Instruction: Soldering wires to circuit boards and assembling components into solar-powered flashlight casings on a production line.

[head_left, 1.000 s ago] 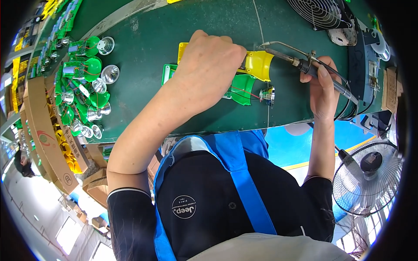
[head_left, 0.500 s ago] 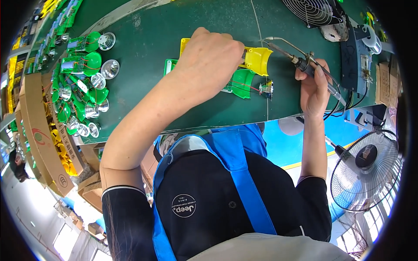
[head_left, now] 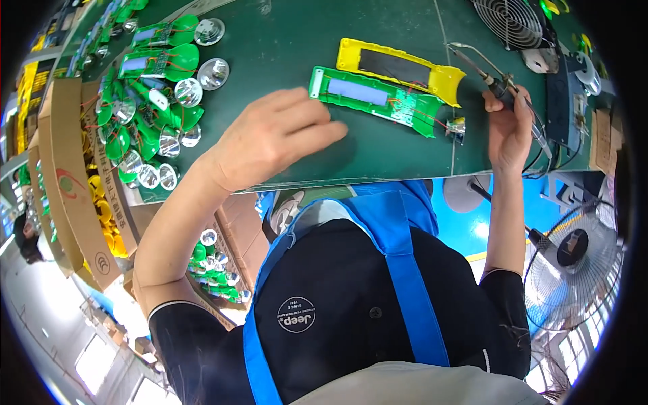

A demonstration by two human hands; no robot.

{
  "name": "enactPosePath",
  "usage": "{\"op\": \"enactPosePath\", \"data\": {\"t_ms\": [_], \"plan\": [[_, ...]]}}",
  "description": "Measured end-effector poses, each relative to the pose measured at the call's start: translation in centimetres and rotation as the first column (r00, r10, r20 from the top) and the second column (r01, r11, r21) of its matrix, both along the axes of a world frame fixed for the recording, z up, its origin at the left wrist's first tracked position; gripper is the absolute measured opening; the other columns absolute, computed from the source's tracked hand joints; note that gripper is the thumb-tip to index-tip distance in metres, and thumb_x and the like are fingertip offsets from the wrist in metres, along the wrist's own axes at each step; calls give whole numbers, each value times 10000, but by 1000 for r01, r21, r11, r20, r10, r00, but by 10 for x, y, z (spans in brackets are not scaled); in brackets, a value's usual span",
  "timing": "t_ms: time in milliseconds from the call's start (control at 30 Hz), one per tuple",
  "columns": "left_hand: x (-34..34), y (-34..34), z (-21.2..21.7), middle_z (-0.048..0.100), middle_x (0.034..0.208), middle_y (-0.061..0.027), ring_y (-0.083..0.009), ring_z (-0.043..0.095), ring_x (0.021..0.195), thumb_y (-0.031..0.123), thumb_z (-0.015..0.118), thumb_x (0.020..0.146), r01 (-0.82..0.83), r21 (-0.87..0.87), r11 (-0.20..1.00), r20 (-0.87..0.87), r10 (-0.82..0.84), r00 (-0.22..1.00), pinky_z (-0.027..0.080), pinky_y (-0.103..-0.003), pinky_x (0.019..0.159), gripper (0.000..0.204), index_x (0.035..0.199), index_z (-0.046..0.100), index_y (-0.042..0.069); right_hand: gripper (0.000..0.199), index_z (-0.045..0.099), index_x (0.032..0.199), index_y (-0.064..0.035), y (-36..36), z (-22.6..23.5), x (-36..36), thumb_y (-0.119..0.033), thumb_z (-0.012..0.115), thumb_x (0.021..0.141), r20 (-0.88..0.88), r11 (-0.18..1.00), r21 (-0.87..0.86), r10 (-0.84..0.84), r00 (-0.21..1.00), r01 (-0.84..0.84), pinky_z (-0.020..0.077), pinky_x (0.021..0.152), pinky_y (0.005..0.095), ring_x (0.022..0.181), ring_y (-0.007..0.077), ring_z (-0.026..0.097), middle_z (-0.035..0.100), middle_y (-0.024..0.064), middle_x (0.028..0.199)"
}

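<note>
My right hand is closed round a soldering iron, which has a thin bent metal tube beside its tip and points up and left. Left of that lie two long half shells, side by side. The yellow half shell has a dark panel in it. The nearer green half shell holds a pale blue cylindrical battery and a circuit board, and red wire runs to a small silver reflector at its right end. Just left of the green shell is my left hand, fingers loosely bent and apart, with nothing seen in it.
Several green shells with wired reflectors are heaped on the green table at the left. A cardboard box with yellow parts stands beside them. A small fan and a blue soldering station are at right; a larger fan stands below.
My left hand has come off the two half shells and moved left and nearer, uncovering them. My right hand still holds the soldering iron. The whole view has shifted somewhat.
</note>
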State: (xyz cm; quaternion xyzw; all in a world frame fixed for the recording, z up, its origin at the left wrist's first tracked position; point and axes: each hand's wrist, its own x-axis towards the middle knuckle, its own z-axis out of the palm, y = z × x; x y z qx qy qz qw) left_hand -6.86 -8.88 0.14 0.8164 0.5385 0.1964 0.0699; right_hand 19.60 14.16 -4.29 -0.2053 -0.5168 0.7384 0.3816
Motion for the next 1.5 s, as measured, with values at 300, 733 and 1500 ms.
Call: {"op": "enactPosePath", "data": {"t_ms": [300, 733, 1500], "plan": [[27, 52, -15, 538, 802, -29, -226, 520, 793, 43, 676, 693, -164, 117, 980, 394, 106, 913, 430, -342, 674, 167, 835, 600, 87, 215, 473, 958, -19, -16, 2, 16, -229, 488, 917, 102, 1000, 27, -8, 995, 5, 355, 728, 300, 751, 171, 448, 506, 93, 753], [47, 63, 8, 507, 747, -27, -206, 523, 754, 59, 638, 677, -245, -123, 962, 71, 254, 964, 369, -363, 761, 106, 737, 559, 96, 302, 497, 831, -3, 15, 26, -10, -290, 588, 805, 420, 946, -36, 306, 854, -321, 394, 574, 224, 571, 104, 500, 554, 90, 687], [47, 67, 13, 528, 719, -39, -206, 558, 769, 80, 633, 679, -257, -162, 953, -38, 255, 966, 369, -418, 833, 71, 679, 563, 76, 266, 506, 846, -4, 8, 26, -16, -228, 636, 786, 519, 906, 53, 333, 787, -419, 435, 717, 235, 574, 89, 542, 565, 47, 625]]}}
